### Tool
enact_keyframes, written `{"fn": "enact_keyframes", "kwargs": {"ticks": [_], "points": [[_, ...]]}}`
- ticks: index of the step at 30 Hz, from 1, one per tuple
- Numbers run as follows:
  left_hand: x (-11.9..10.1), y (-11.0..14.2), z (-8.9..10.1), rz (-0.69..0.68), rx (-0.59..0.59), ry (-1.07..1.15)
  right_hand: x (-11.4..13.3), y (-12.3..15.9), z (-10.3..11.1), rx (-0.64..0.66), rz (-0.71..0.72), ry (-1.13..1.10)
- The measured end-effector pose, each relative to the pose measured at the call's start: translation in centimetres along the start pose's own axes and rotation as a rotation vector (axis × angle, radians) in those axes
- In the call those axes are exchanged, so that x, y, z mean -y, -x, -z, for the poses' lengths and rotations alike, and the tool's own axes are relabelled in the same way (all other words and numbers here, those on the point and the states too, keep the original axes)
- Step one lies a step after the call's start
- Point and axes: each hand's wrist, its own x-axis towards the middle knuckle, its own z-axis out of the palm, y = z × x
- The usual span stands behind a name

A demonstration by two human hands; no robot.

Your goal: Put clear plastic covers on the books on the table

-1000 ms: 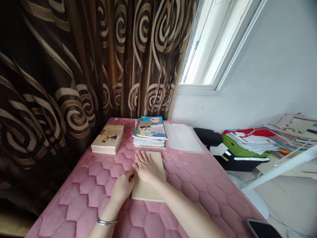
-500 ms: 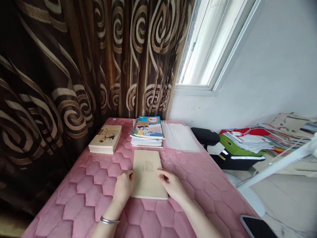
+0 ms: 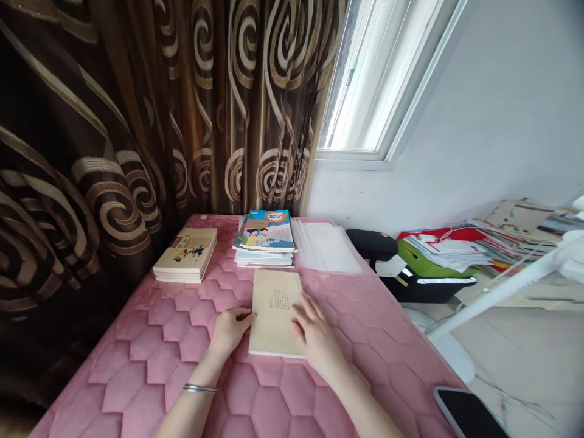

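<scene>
1. Spotting a dark curtain [image 3: 109, 140] with pale swirls beyond the left edge of the desk [image 3: 155, 365], then a stack of tan books [image 3: 186, 252] near the far left corner, picture cover uppermost.
2. Wearing a silver bangle [image 3: 199, 389] on the left wrist; bending the fingers of the left hand [image 3: 230, 331] loosely, with the thumb at the left side of a tan book [image 3: 274, 310]. Cannot tell whether pinching it or merely touching.
3. Finding a stack of textbooks [image 3: 267, 234] at the middle of the far edge, blue cover on top.
4. Having the tan book flat at mid-desk, near those textbooks and between both hands, with small printed lines on its upward cover.
5. Resting the right hand [image 3: 319, 340] over the book's right side with fingers partly spread, laid on the cover rather than closed around it.
6. Seeing clear plastic sheets [image 3: 326, 248] near the far right corner, beside the textbooks.
7. Noting a dark-screened device [image 3: 469, 413] by the near right corner, partly out of view, and a white lamp [image 3: 497, 304] past the right edge.
</scene>
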Motion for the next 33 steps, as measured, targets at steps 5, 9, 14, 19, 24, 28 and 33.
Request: {"fn": "enact_keyframes", "kwargs": {"ticks": [5,9,14,19,24,28,33], "points": [[-0.3,0.0,0.2,0.021,-0.005,0.005,5.0,2.4,-1.5,0.184,0.245,0.08],[-1.2,0.4,0.3,0.021,-0.053,-0.05,7.5,3.9,-2.1,0.248,0.465,-0.002],[-1.3,0.4,0.5,0.043,-0.066,-0.103,7.7,3.7,0.0,0.37,0.508,-0.124],[-1.5,0.6,0.4,-0.007,-0.073,-0.114,6.4,3.2,1.8,0.458,0.49,-0.302],[-1.7,1.5,-0.9,-0.109,-0.167,-0.269,5.6,3.2,0.6,0.283,0.249,-0.26],[-1.2,1.9,-1.7,-0.213,-0.185,-0.342,5.2,3.0,-0.3,0.26,0.276,-0.12],[-1.0,2.1,-1.4,-0.247,-0.151,-0.327,2.5,1.5,-0.1,0.244,0.057,0.041]]}}
